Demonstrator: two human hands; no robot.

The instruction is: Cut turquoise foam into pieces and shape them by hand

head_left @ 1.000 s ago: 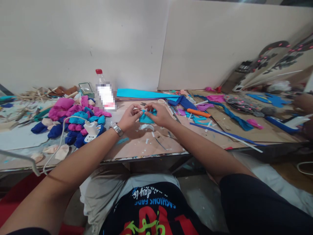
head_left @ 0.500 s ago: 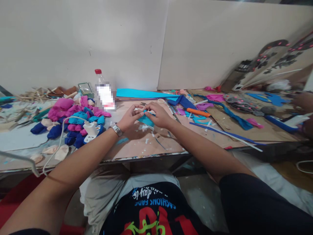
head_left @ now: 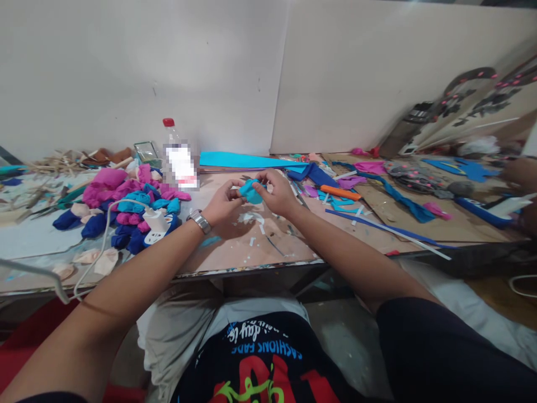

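Between my two hands, just above the table, is a small turquoise piece of crepe paper or cloth [head_left: 251,192], bunched into a rounded shape. My left hand [head_left: 227,201], with a metal watch on its wrist, pinches it from the left. The thumb and fingers of my right hand [head_left: 277,192] grip its right side. Behind my fingers, scissors [head_left: 246,178] show only in part. To the left lies a heap of similar bunched pieces in pink [head_left: 109,180], dark blue and turquoise. A long turquoise strip [head_left: 243,160] rests along the wall.
A red-capped bottle [head_left: 168,123] stands near the wall. A white plug [head_left: 156,220] with a cable sits by the heap. At right are an orange tool handle [head_left: 340,193], blue strips [head_left: 403,232] and cardboard [head_left: 386,210]. Another person's hand [head_left: 520,173] shows at the far right edge.
The turquoise piece has been lifted and turned, and now shows as a rounded shape instead of hanging down. My fingers have shifted their hold, with the right hand slightly farther right.
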